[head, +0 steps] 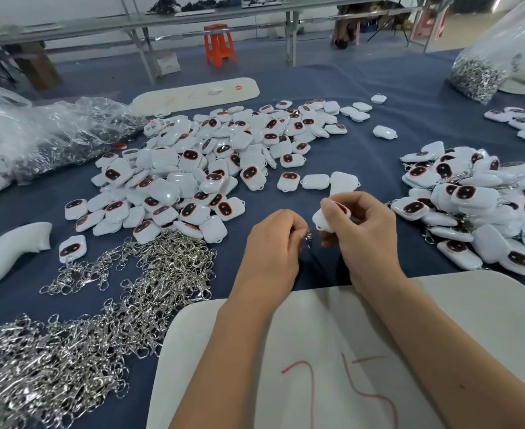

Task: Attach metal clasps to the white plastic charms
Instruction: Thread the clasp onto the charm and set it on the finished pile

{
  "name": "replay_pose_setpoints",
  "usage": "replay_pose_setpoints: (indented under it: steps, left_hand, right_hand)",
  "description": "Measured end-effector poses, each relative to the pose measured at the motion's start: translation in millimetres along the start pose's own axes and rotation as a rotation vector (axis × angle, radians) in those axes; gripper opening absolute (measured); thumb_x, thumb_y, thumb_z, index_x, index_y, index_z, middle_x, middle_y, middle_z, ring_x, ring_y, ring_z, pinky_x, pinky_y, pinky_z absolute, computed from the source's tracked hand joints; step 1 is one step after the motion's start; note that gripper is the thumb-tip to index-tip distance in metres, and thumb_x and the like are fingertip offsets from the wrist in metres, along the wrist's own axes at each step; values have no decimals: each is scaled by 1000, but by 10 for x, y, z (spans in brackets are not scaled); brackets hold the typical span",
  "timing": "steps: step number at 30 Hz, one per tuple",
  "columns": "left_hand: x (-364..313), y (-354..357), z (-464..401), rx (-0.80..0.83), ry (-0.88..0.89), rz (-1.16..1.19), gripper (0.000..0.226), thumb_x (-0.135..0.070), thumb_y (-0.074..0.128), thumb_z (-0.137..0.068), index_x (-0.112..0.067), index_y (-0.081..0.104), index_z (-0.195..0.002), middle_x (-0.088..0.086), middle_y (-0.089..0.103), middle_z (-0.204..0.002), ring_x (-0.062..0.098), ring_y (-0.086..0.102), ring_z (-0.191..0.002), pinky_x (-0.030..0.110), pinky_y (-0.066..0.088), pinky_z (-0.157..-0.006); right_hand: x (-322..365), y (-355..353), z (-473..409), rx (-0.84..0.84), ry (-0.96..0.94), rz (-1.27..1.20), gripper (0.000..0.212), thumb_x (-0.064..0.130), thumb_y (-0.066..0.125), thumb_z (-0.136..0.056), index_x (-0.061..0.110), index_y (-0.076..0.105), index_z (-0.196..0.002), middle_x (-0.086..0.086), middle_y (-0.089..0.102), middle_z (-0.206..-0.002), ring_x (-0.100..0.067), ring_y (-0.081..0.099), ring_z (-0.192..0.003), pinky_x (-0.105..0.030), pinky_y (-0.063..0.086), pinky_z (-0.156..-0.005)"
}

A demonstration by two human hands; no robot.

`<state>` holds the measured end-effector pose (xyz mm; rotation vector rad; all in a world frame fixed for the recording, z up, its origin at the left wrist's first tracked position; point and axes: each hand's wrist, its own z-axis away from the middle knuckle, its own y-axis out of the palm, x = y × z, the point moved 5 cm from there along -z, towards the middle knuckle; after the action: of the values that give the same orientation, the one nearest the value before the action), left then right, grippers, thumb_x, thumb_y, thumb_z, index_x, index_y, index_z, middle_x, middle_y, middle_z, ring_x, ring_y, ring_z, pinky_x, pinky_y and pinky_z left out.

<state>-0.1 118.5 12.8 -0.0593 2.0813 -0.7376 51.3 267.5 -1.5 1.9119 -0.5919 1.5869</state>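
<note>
Head view: the right hand (pixel 364 230) gripped one white charm (pixel 329 216) in curled fingers, above the near-centre tabletop (pixel 378 88). The left hand (pixel 273 243) pinched a metal clasp (pixel 308 236), held just beside the charm's lower end; joined or not could not be told. By my judgement the job was partway: the right pile (pixel 477 205) showed chains among its charms, so likely finished, while the bigger centre pile (pixel 211 168) looked mostly bare and still to do. Loose clasps (pixel 100 311) lay heaped near left, plenty left. Containers: a clear bag (pixel 484 66) far right held more clasps; crumpled bags (pixel 38 134) far left held metal parts, blurred. A white board (pixel 316 351) sat nearest under the forearms.
</note>
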Motion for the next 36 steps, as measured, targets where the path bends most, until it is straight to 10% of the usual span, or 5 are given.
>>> replay_pose_setpoints:
  steps: [16, 20, 26, 36]
  left_hand:
    - [-52, 70, 6, 45, 0, -33, 17, -1, 55, -95, -15, 58, -84, -6, 59, -81, 16, 54, -77, 37, 46, -70]
    - [-55, 52, 1, 14, -11, -19, 17, 0, 55, -95, -13, 58, -83, -4, 60, -81, 18, 55, -78, 39, 46, -71]
    - [-72, 106, -1, 68, -9, -55, 18, 1, 53, -94, -13, 57, -84, -5, 59, -81, 18, 54, -78, 40, 46, -72]
    - [-70, 121, 6, 67, -6, -77, 18, 0, 53, -95, -13, 58, -85, -5, 59, -84, 16, 53, -78, 41, 47, -73]
  right_hand:
    - [53, -48, 56, -153, -173, 288, 20, 19, 84, -85, 14, 65, -88, 5, 68, -75, -10, 66, -59, -22, 54, -50]
    - [79, -28, 91, -164, -209, 401, 20, 21, 84, -83, 16, 64, -87, 10, 68, -76, -10, 68, -69, -34, 57, -71]
    - [96, -94, 94, -241, -163, 311, 20, 20, 80, -85, 14, 62, -90, -1, 69, -77, -28, 73, -61, -40, 60, -47]
    - [120, -53, 112, -219, -161, 374, 20, 22, 82, -84, 15, 64, -89, 2, 70, -76, -29, 70, -67, -52, 60, -66]
